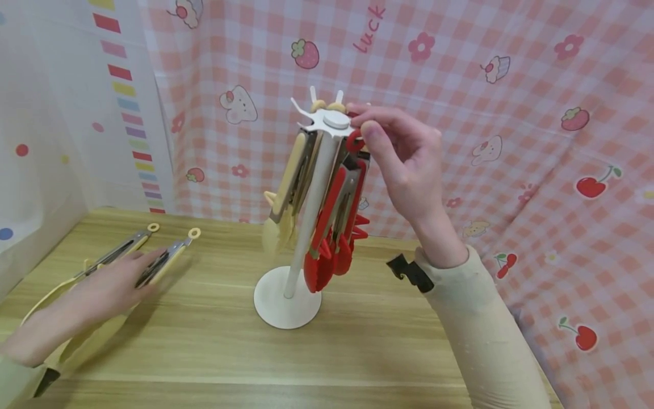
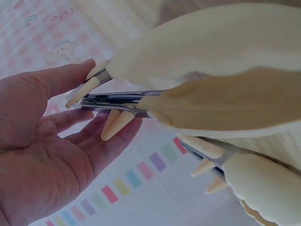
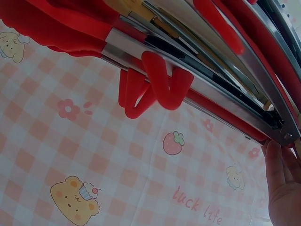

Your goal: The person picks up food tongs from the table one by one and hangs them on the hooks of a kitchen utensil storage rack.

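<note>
A white stand (image 1: 309, 227) on a round base bears several tongs on its top hooks. Red tongs (image 1: 334, 199) with scalloped heads hang at its right side, and cream tongs (image 1: 288, 187) hang at its left. My right hand (image 1: 409, 153) is at the top, thumb and forefinger pinching the ring end of red tongs; in the right wrist view its fingers (image 3: 277, 165) touch the handle end. At the left, my left hand (image 1: 109, 284) grips cream tongs (image 2: 225, 101) between thumb and fingers. A second cream pair (image 1: 114, 247) lies beside them.
The wooden table (image 1: 357, 352) runs under everything. Behind it hangs a pink checked cloth (image 1: 245, 57) with printed figures, and a pale dotted cloth (image 1: 41, 130) covers the left side. A black strap (image 1: 411, 272) sits at my right cuff.
</note>
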Demonstrator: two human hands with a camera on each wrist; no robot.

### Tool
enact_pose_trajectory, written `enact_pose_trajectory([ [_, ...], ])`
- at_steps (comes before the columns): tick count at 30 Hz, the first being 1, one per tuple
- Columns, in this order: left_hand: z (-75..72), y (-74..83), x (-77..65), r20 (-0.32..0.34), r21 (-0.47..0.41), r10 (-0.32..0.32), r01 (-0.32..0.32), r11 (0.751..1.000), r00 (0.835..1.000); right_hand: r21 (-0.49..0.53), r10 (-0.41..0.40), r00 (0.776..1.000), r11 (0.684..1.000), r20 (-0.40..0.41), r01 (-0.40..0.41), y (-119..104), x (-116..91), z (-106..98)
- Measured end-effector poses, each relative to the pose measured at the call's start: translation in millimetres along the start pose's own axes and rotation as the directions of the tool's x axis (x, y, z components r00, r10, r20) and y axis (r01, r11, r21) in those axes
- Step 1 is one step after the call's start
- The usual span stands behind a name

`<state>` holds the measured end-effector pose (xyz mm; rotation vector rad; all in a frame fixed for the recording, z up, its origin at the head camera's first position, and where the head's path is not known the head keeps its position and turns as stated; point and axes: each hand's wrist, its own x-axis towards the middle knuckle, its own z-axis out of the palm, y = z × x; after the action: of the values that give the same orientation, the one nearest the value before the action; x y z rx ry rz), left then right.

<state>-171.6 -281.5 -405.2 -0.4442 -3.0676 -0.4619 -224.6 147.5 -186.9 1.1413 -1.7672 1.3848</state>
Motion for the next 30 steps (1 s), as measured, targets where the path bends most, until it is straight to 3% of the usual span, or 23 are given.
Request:
enact_pose_trajectory([
  [11,-8.5,24.8,3.0,-0.111,-0.012,-0.005,0.003,1.0,0.994,0.007,-0.004,1.0,1.0,0.001,0.004,0,1,0],
  [19,-13.6,35.5,4.6,-0.148,-0.045,0.004,-0.011,0.999,0.989,0.013,-0.006,1.0,1.0,-0.001,0.006,0,0,1],
  [30,-16.3,50.3,3.8,-0.325,-0.108,0.051,-0.091,0.99,0.944,0.008,-0.013,1.0,1.0,0.001,0.013,2,-1,1],
])
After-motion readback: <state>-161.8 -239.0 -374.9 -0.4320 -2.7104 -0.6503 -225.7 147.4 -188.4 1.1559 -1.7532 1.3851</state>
